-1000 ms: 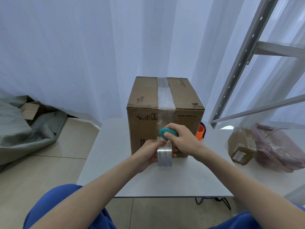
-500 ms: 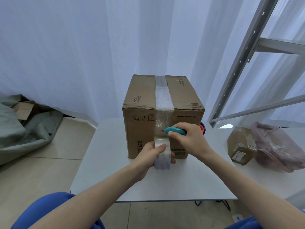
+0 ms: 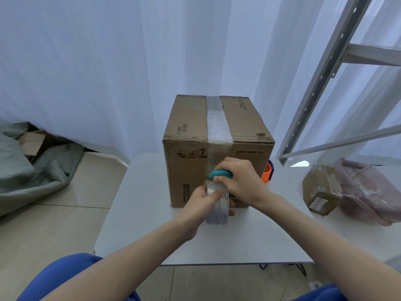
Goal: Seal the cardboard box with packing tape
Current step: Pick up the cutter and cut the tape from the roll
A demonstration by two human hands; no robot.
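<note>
A brown cardboard box (image 3: 191, 161) stands on a white table (image 3: 138, 209). Clear packing tape (image 3: 218, 127) runs along its top seam and down the front face. My left hand (image 3: 201, 205) grips a roll of clear tape (image 3: 218, 207) in front of the box, low on its front face. My right hand (image 3: 240, 181) holds a teal cutter (image 3: 221, 173) just above the roll, against the stretched tape.
An orange and purple tape dispenser (image 3: 268, 171) peeks out right of the box. A small taped parcel (image 3: 321, 190) and a pink plastic bag (image 3: 368, 192) lie at the right. A metal rack frame (image 3: 321, 79) stands behind; grey cloth (image 3: 32, 168) lies on the floor at left.
My right hand with the teal cutter shifted from pointing left across the tape to sitting right on top of the roll. The left hand kept holding the roll in place.
</note>
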